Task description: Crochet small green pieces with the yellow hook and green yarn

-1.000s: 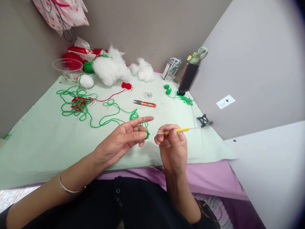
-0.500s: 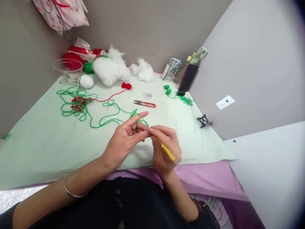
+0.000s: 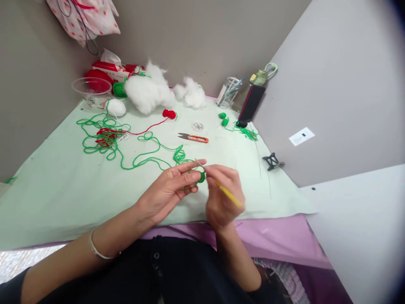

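Between thumb and fingers, my left hand point(image 3: 172, 183) pinches a small green crochet piece point(image 3: 201, 177). Green yarn point(image 3: 179, 155) runs from it across the fingers to loose loops on the table. My right hand point(image 3: 225, 194) is closed around a crochet hook point(image 3: 230, 195) with a yellow handle. The hook's thin metal tip points up and left, just above the green piece, near my left index finger. Whether the tip has yarn on it is too small to tell. Beyond the hands lie thread snips point(image 3: 193, 138) with orange handles.
Tangled green and red yarn point(image 3: 106, 137) lies at left, near a white yarn ball point(image 3: 116, 108) and a clear plastic tub point(image 3: 91, 90). White stuffing point(image 3: 148, 90) sits at the back. At right are small green pieces point(image 3: 225, 122), a phone point(image 3: 252, 103) and a black stand point(image 3: 272, 161).
My left hand has turned, its index finger lowered, and the green piece now shows at the fingertips. My right hand has shifted slightly right, with the hook's tip raised into view.
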A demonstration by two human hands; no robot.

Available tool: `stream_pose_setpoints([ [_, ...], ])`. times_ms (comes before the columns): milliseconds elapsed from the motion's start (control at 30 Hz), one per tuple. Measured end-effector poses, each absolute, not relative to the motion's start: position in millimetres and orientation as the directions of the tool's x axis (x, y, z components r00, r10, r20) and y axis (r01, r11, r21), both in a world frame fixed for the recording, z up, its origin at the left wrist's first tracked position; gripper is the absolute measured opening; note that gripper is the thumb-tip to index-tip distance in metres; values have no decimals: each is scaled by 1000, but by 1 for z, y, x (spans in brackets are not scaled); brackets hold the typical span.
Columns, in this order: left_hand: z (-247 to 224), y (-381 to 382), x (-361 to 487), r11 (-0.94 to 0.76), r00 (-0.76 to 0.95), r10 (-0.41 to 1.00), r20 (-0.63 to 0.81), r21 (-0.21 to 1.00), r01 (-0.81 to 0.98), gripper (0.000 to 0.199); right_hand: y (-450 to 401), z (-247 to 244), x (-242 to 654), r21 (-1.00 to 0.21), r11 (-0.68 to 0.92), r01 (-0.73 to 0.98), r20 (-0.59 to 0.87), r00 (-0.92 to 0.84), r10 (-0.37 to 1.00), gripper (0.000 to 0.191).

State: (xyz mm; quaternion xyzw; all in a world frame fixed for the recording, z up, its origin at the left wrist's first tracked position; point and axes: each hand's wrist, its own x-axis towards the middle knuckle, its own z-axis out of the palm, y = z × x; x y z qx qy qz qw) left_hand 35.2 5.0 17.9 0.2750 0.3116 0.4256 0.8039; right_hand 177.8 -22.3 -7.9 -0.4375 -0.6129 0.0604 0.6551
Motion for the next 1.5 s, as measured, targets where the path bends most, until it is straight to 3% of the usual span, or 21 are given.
stream_pose_setpoints([
  [100, 19, 8, 31, 476, 419, 865, -275, 715, -512, 27, -23, -1, 183, -814, 560, 157, 576, 341, 742, 19],
  [200, 21, 6, 30, 360, 382, 908, -173, 790, -497, 36, -23, 3, 182, -874, 486, -19, 461, 287, 840, 16],
  [300, 21, 1, 31, 289, 380, 918, -108, 840, -458, 46, -22, 1, 179, -889, 458, -2, 442, 254, 860, 14],
  [633, 20, 1, 29, 292, 370, 920, -128, 852, -433, 55, -22, -5, 184, -908, 400, -121, 366, 235, 901, 14],
  [933, 22, 0, 27, 290, 376, 918, -124, 858, -425, 46, -23, -2, 185, -888, 413, -205, 355, 265, 896, 13],
  [1133, 17, 2, 27, 250, 398, 914, -76, 879, -407, 52, -22, -5, 182, -887, 439, -141, 411, 193, 891, 14],
  [1367, 16, 2, 24, 193, 346, 937, -46, 895, -402, 41, -21, 2, 183, -860, 409, -304, 344, 245, 906, 14],
  [1500, 16, 1, 23, 154, 336, 942, -22, 915, -374, 38, -21, 4, 185, -856, 429, -289, 374, 227, 899, 18],
])
